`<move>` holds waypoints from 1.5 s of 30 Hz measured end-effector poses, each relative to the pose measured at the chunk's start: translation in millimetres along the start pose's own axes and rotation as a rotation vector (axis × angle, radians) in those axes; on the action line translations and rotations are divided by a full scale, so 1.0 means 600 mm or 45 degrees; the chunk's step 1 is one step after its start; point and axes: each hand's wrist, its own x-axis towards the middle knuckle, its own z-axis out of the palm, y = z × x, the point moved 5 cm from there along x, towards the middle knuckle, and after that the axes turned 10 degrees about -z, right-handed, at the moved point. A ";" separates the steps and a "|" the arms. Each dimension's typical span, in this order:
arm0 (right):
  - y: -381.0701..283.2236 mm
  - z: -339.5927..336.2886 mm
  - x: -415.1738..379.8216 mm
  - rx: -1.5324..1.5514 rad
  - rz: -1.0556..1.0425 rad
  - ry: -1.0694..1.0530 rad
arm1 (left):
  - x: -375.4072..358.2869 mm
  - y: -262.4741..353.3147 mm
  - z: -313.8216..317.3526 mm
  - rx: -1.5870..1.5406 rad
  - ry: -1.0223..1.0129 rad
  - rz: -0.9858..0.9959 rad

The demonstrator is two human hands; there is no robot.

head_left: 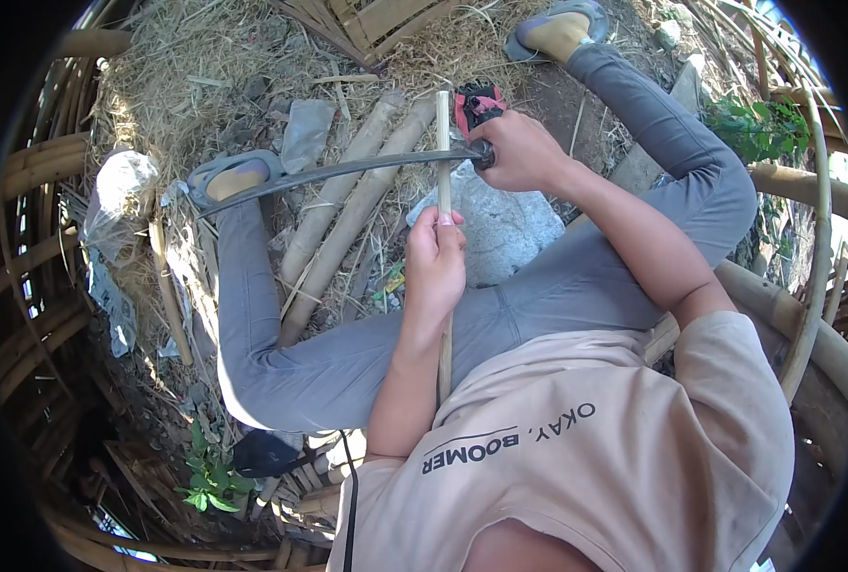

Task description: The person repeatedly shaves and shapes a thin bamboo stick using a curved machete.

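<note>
My left hand [435, 262] is closed around a pale bamboo stick [444, 119], which stands lengthwise in front of me with its lower part running down to my shirt. In my right hand [522, 153] is the handle of a machete [347, 166]. Its long, dark, slightly curved blade reaches left across the stick, above my left hand, with the tip near my left foot. Blade and stick cross close to the handle; whether the edge has cut in cannot be made out. Black and pink-red material [479, 103] shows beside my right hand.
A large pale rock [505, 229] sits between my legs. Two bamboo poles [347, 229] lie on the straw-covered ground [185, 76] at left. Plastic bags [119, 191] are farther left. Bamboo framing [815, 238] curves around both sides, with green leaves [757, 129] at right.
</note>
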 end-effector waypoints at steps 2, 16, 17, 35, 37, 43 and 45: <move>-0.007 0.005 0.002 -0.041 0.059 -0.132 | 0.003 -0.005 -0.009 0.255 0.189 0.140; 0.088 -0.052 0.008 -0.246 0.233 0.075 | -0.038 0.047 0.015 0.532 0.308 0.278; 0.089 -0.061 0.009 -0.290 0.250 0.050 | -0.036 0.043 0.015 0.513 0.303 0.277; 0.050 -0.084 0.007 0.051 0.145 0.229 | -0.037 0.049 -0.016 -0.264 -0.288 -0.149; 0.045 -0.070 0.007 0.064 0.141 0.180 | -0.031 0.049 -0.024 -0.182 -0.239 -0.075; 0.032 -0.062 0.000 0.086 0.028 0.151 | -0.015 0.048 -0.025 -0.192 -0.185 0.083; 0.020 -0.066 0.002 0.140 -0.022 0.173 | -0.019 0.055 -0.017 -0.352 -0.241 0.003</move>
